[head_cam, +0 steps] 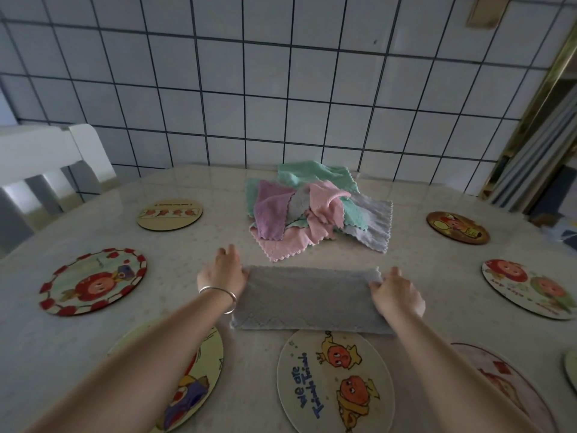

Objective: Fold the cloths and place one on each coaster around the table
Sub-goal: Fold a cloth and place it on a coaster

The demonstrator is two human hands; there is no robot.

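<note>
The grey cloth (307,303) lies folded into a long band; the left hand (223,275) and right hand (395,293) pinch its ends. At 12 o'clock, the cloth pile (315,207) hides its lower pieces.

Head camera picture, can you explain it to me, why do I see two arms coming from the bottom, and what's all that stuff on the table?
The camera is worn on a person's head and looks down, so the arms are that person's own. There is no machine here. The left hand, with a bracelet on the wrist, and the right hand each grip one end of a grey cloth, already folded into a long strip on the table. Behind it lies a heap of unfolded cloths in pink, purple, green and grey. Round cartoon coasters ring the table, such as the one nearest the person; none shows a cloth on it yet. A white chair stands at the left before a tiled wall.
</note>
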